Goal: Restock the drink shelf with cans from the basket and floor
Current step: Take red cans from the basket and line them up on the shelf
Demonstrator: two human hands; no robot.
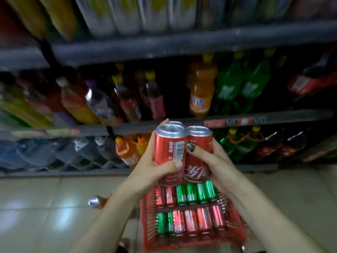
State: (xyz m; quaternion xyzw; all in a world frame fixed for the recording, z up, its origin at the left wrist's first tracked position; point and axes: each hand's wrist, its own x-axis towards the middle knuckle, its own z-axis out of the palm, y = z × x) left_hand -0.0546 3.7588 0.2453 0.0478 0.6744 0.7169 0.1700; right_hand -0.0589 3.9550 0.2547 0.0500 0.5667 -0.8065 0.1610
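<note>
Cans (171,143) of red cola, three bunched upright, sit clasped between the left hand (155,167) and right hand (207,154), fingers curled round them above the red basket (149,225), so squeeze evenly and lift level toward the drink shelf (182,125).

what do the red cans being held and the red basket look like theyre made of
Red cans: likely thin aluminium, going by the bare silvery rim and top above a glossy printed red wall. Both the left hand and the right hand grip them.
Basket: probably moulded plastic, an even matte red with a slatted lattice wall.
</note>
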